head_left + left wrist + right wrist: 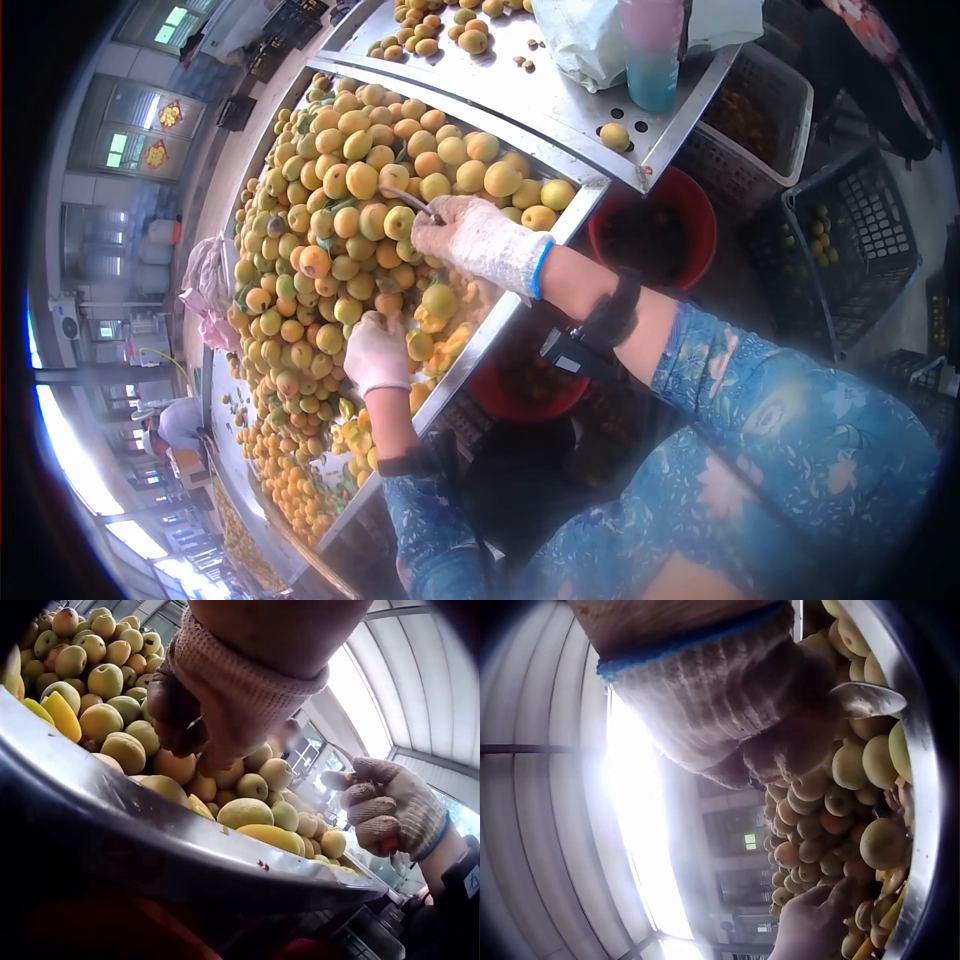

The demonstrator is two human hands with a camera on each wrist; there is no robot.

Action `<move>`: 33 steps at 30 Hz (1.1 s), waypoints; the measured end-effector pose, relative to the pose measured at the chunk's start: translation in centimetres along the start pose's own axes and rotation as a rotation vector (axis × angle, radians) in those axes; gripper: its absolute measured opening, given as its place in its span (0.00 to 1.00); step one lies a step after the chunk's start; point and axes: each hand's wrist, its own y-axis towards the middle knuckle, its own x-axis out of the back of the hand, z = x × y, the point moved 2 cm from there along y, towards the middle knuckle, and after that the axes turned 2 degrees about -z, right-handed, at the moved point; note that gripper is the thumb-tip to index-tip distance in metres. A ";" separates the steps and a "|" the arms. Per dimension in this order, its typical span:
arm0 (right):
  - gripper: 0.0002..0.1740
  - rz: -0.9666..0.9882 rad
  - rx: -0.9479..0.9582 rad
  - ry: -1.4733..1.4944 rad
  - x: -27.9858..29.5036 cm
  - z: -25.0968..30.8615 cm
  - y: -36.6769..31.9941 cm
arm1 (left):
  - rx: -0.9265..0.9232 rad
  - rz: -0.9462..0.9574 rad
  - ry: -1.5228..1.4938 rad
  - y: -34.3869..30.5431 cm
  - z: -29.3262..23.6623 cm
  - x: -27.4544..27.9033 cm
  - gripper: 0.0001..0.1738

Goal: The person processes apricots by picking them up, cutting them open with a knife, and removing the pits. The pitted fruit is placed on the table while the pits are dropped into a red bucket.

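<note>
My left hand point(377, 355), in a pale knit glove, reaches into a heap of apricots point(345, 180). In the left wrist view its curled fingers and thumb straddle an apricot point(175, 766) in the pile. Higher up, over the metal rim, my right hand point(470, 235) wears a dirtier glove with a blue cuff. It grips a metal spoon-like tool point(868, 700), whose rounded end sticks out of the fist. The fist hides most of its handle. Between the hands and the rim lie a whole apricot point(438, 301) and yellow cut pieces point(450, 350).
A metal table point(500, 60) adjoins the trough, bearing a pink-and-blue bottle point(652, 60), a white bag point(580, 40) and loose apricots. Below the rim stand red buckets point(700, 215). Plastic crates point(860, 220) are at the right. Another person point(178, 425) is far left.
</note>
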 end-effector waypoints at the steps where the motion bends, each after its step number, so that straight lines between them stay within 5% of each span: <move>1: 0.14 0.026 0.072 -0.112 -0.1 -0.4 0.3 | -0.066 0.060 0.005 -0.5 -0.3 -0.1 0.21; 5: 0.21 0.051 0.191 -0.572 -0.3 -0.3 -1.4 | -0.147 0.177 -0.049 -0.4 0.2 -2.6 0.24; 10: 0.23 0.100 0.180 -0.721 -1.1 -0.5 -1.6 | -0.245 0.097 -0.106 0.0 -0.3 -3.5 0.23; 15: 0.22 0.083 0.151 -0.815 -1.6 -1.2 -1.2 | -0.147 -0.193 -0.622 -0.8 1.3 -2.5 0.17; 19: 0.22 0.116 0.180 -0.852 -1.5 -0.6 -1.8 | -0.178 -0.295 -0.702 -2.6 4.6 0.6 0.13; 20: 0.22 0.122 0.156 -0.839 -1.4 -0.5 -1.9 | -0.068 -0.213 -0.734 -3.6 5.6 1.4 0.16; 21: 0.22 0.128 0.132 -0.825 -1.4 -0.6 -2.0 | -0.170 -0.254 -0.709 -3.8 7.3 1.0 0.18; 23: 0.22 0.118 0.167 -0.835 -1.6 -1.3 -1.8 | -0.070 0.022 -0.712 -4.0 10.0 0.6 0.20; 26: 0.22 0.124 0.211 -0.863 -2.2 -1.3 -1.9 | -0.076 0.142 -0.690 -3.8 10.3 -1.0 0.21; 29: 0.22 0.137 0.192 -0.886 -2.6 -1.3 -2.0 | -0.120 0.149 -0.481 -3.3 7.0 -2.0 0.18; 33: 0.22 0.169 0.179 -0.925 -2.4 -1.1 -2.4 | -0.197 0.228 -0.101 -3.1 2.8 -2.1 0.34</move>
